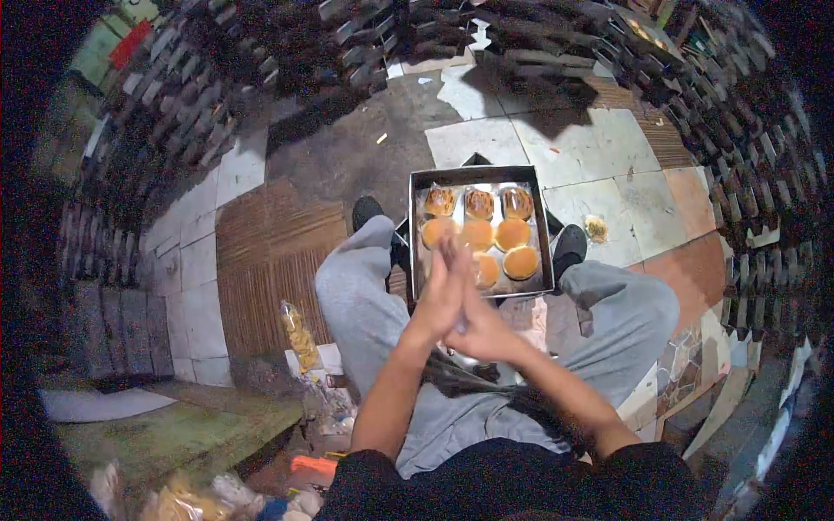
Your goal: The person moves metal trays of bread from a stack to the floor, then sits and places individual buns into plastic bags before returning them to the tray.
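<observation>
My left hand (440,300) and my right hand (480,332) are pressed palm to palm over the near edge of a dark square box (546,227). Their fingers are stretched out and point away from me, and nothing shows between them. In the box lie round buns in rows. The far row has dark-streaked buns (479,204), some with a shiny look like clear wrapping. Nearer ones are plain golden buns (520,263). My hands hide the box's near left part and possibly some buns there.
My legs flank the box on the tiled floor (473,139). A clear bag of yellow pieces (298,337) lies to the left, and a small clear packet (596,228) to the right. Near a green bench (200,438) is an orange object (313,467). Many dark slatted stacks (747,165) surround the area.
</observation>
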The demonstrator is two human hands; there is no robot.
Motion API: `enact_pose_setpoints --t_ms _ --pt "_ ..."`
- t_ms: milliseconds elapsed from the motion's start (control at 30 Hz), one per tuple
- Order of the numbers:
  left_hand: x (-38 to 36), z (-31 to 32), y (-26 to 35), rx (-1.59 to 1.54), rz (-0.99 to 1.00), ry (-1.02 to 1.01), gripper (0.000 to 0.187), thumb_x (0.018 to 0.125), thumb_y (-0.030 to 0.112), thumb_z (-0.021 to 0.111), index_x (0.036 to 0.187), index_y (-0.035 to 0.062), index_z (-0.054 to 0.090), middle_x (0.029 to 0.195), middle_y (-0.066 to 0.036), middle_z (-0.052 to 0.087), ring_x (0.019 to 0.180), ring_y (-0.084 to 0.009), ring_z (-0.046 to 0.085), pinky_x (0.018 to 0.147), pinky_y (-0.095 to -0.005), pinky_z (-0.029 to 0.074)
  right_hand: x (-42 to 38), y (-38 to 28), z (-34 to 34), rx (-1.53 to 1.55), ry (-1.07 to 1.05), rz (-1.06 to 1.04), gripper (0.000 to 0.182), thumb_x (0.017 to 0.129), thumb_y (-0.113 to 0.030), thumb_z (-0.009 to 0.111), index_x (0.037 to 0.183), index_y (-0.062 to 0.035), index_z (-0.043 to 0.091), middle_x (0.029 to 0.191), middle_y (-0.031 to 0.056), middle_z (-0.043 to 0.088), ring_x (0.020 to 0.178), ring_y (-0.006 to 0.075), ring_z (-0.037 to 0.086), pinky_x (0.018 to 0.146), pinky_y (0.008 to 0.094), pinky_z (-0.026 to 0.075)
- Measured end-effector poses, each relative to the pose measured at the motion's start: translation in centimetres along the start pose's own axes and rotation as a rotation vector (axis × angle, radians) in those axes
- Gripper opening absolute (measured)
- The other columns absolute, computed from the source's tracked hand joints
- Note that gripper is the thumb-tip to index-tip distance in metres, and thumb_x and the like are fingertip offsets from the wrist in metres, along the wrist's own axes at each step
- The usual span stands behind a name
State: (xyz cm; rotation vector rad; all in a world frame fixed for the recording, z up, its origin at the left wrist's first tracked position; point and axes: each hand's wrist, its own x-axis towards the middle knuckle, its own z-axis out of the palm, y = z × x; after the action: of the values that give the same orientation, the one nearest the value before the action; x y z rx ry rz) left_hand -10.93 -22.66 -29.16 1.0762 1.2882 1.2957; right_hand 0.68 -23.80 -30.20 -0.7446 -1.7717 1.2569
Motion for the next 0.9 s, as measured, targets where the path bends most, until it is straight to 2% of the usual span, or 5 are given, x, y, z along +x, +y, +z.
enact_pose_setpoints --t_ms 200,367,633,733,900 --pt "8.8 -10.1 -3.4 -0.232 0.162 0.68 0.045 0.104 0.041 0.057 0.129 0.0045 0.048 0.116 -0.007 0.057 0.104 -0.0145 0.054 0.09 -0.0316 0.046 3.2 5.2 5.2 -0.137 -0.085 0.159 0.053 0.088 -0.003 0.053 0.14 0.0025 0.047 0.134 0.0268 0.055 0.131 0.0437 0.05 0.113 0.0451 0.037" --pt "9.3 -13.4 -2.2 -0.624 -0.057 0.647 0.048 0.104 0.04 0.055 0.135 0.0044 0.045 0.134 -0.014 0.057 0.118 -0.0255 0.06 0.091 -0.0369 0.049 0.9 28.3 5.9 -0.724 -0.298 0.224 0.044 0.093 -0.016 0.055 0.136 -0.0064 0.052 0.128 0.023 0.057 0.119 0.0447 0.055 0.104 0.05 0.044" --pt "10.4 -13.5 -2.1 -0.631 -0.016 0.524 0.053 0.104 0.04 0.054 0.141 0.0046 0.041 0.138 -0.015 0.057 0.116 -0.0257 0.062 0.087 -0.0356 0.052 8.9 31.0 5.8 -1.011 -1.082 0.411 0.043 0.084 -0.027 0.068 0.122 -0.0083 0.063 0.122 0.0207 0.057 0.112 0.0401 0.059 0.093 0.0492 0.051" --pt "10.2 -12.7 -1.8 -0.677 -0.053 0.502 0.053 0.103 0.041 0.057 0.139 0.0054 0.042 0.135 -0.015 0.058 0.114 -0.0262 0.064 0.085 -0.036 0.053 6.6 26.4 2.5 -0.984 -1.103 -0.06 0.035 0.083 -0.022 0.066 0.113 -0.0045 0.066 0.121 0.0204 0.058 0.107 0.0395 0.061 0.088 0.0494 0.053" --pt "8.9 -11.7 -2.4 -0.767 -0.055 0.434 0.056 0.1 0.045 0.061 0.135 0.0058 0.044 0.131 -0.014 0.059 0.116 -0.0296 0.064 0.089 -0.0435 0.054 -2.3 20.2 -3.9 -0.483 -0.383 0.275 0.024 0.086 -0.017 0.067 0.104 -0.001 0.067 0.1 0.0161 0.068 0.092 0.0335 0.068 0.077 0.0446 0.056"
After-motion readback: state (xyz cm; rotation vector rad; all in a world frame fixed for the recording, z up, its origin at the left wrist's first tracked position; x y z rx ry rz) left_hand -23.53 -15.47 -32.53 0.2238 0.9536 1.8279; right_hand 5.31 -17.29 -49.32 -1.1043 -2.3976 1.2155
